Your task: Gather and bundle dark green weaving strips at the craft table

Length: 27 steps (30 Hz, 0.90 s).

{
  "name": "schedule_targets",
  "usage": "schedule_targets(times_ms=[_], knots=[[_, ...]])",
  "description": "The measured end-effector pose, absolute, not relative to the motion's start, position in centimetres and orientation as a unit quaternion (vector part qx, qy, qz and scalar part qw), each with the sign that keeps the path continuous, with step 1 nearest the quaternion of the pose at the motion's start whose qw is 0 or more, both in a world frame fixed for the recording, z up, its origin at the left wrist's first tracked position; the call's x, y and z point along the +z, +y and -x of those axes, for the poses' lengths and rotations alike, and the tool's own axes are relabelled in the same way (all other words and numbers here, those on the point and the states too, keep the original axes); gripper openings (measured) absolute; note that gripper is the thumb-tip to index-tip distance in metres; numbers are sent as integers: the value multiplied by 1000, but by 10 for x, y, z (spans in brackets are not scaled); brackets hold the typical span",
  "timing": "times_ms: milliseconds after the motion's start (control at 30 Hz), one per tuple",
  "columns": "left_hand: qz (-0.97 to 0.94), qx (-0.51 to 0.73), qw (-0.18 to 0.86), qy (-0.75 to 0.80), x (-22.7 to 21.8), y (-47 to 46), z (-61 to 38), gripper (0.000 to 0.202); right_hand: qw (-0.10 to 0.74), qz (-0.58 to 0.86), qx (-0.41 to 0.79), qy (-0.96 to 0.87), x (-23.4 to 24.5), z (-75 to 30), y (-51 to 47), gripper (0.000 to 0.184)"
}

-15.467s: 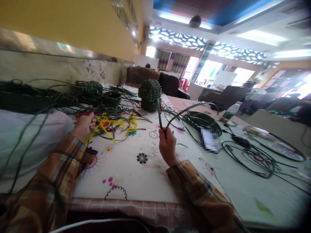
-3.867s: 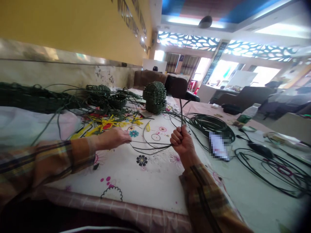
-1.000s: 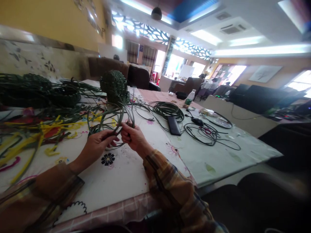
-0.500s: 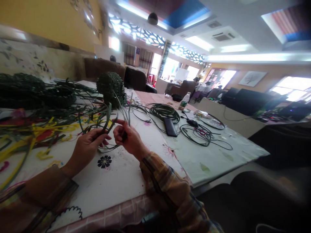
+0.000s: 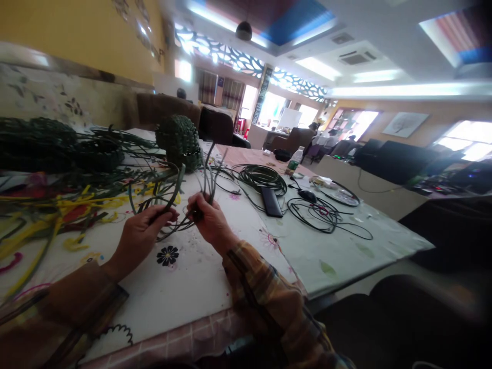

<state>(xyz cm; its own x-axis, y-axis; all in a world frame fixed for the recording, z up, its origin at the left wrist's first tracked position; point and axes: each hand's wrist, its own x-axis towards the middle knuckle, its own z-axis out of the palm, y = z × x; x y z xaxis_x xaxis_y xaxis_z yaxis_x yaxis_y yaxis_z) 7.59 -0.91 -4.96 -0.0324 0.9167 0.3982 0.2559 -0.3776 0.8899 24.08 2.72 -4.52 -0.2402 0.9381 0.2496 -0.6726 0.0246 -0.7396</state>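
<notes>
Dark green weaving strips (image 5: 180,185) rise in a loop from my left hand (image 5: 148,223), whose thumb and fingers are closed on them. My right hand (image 5: 207,215), a little to the right, is closed round a bunch of thin green strips (image 5: 209,177) that fan upward. More strip curves between and below the two hands, above the white tablecloth (image 5: 180,292). Just beyond the hands stands a dark green woven piece (image 5: 179,138), rounded on top. Which strips join inside my fingers is hidden.
Yellow and green strip scraps (image 5: 77,215) litter the left side, with dark green woven pieces (image 5: 46,143) behind. To the right lie a coil of green strip (image 5: 261,177), a black phone (image 5: 271,201), a looped cord (image 5: 319,218) and a plastic bottle (image 5: 295,161).
The strips in my right hand now spread apart and lean right. My right hand's extended finger has curled in. The left-hand strips arch further right, and the view has shifted slightly.
</notes>
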Motion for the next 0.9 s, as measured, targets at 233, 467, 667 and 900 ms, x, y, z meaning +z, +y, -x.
schedule_targets(times_ms=[233, 467, 667, 900], knots=[[-638, 567, 202, 480, -45, -6, -66, 30, 654, 170, 666, -316, -26, -267, 40, 35], [-619, 622, 236, 416, -46, -7, -65, 18, 660, 221, 637, -330, -22, -274, 40, 58], [-567, 632, 251, 465, -45, 0, -56, 20, 648, 206, 646, -348, -24, -269, 34, 70], [-517, 670, 325, 422, -41, 6, -54, 20, 651, 223, 630, -359, -26, -267, 34, 70]])
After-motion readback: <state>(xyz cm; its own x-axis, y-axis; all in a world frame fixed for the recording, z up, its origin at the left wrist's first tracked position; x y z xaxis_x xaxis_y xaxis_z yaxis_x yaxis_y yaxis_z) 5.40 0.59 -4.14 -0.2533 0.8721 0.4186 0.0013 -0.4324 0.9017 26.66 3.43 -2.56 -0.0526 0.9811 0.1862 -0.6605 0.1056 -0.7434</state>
